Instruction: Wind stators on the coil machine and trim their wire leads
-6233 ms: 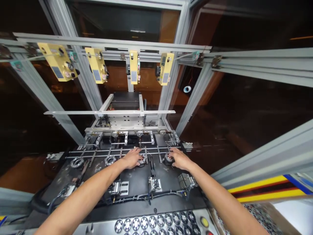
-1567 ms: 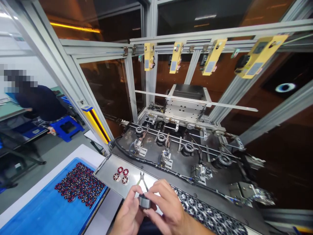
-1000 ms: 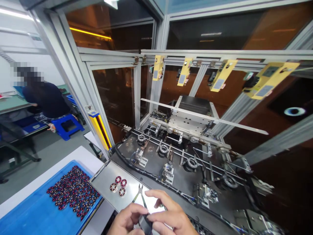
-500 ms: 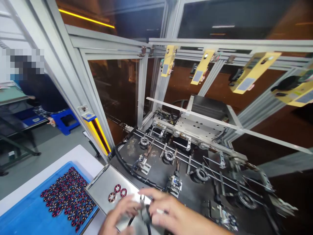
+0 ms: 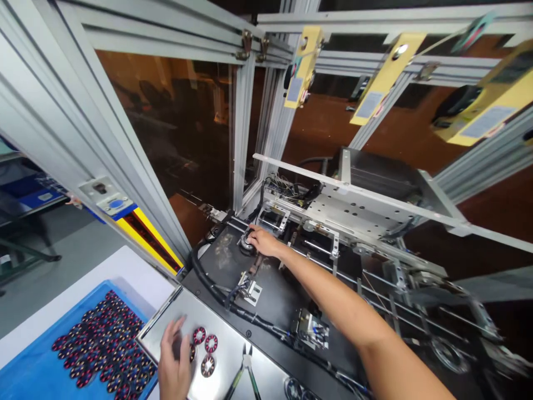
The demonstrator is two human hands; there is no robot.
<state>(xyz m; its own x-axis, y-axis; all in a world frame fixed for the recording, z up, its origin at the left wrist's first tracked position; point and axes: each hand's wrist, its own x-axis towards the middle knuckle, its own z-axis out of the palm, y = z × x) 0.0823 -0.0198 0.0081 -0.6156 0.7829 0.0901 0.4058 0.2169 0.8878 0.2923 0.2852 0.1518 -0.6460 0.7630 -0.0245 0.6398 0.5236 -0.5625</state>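
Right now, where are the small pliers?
In the head view, the pliers lie on the steel plate, bottom centre, right of three small round parts.

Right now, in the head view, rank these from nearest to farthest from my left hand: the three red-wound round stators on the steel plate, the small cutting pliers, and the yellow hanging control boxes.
From the left hand:
1. Red-wound round stators, just right of the fingers on the steel plate.
2. Small cutting pliers, farther right on the same plate.
3. Yellow hanging control boxes, high up on the frame.

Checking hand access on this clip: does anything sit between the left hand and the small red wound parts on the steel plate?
Nothing visible does. The left hand hovers right beside the three red wound parts on the steel plate; the pliers lie off to their right.
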